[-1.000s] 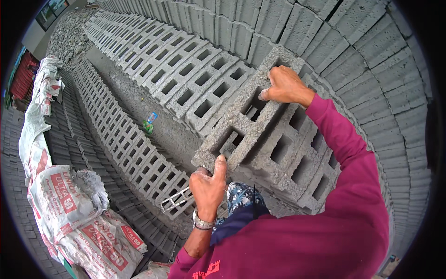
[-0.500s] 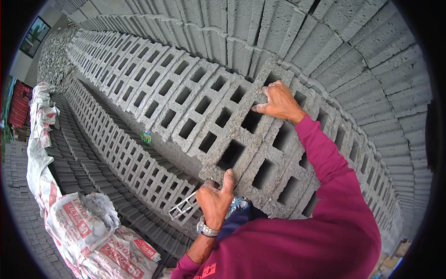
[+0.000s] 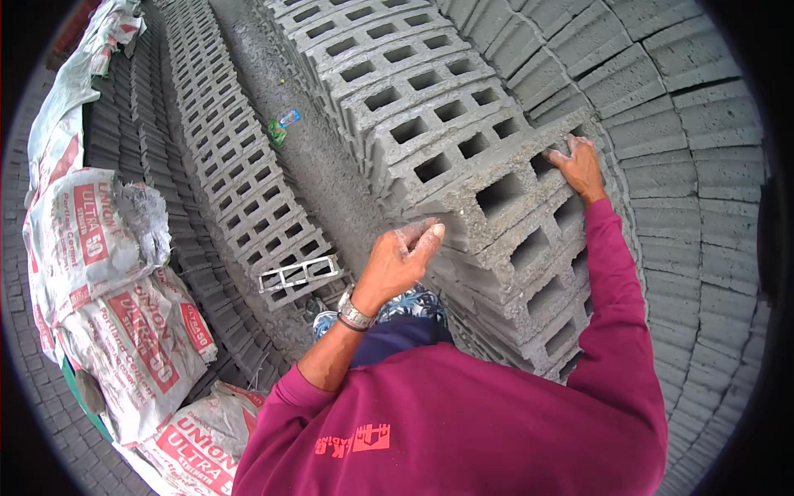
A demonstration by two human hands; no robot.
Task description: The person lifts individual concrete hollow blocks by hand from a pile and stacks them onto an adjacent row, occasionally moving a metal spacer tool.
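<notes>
A grey hollow concrete block [image 3: 527, 183] lies on top of the long stack in front of me, its row of rectangular holes showing. My right hand [image 3: 581, 171] grips its far part, with fingertips hooked into a hole. Just off the block's near left corner is my left hand [image 3: 403, 258], its thumb against its curled fingers. Nothing shows in that hand, and a small gap separates it from the block. Pale dust coats the fingers of both hands.
More hollow blocks [image 3: 423, 81] run away in rows ahead. A tall block wall [image 3: 695, 240] rises close on the right. Left of a gritty aisle [image 3: 318, 165] stands a lower row with a white metal frame [image 3: 299, 275] on its end. Cement bags [image 3: 136, 343] lie farther left.
My view has swung round, with the aisle now showing wider. My left hand has come off the block's near end; my right hand still grips the block.
</notes>
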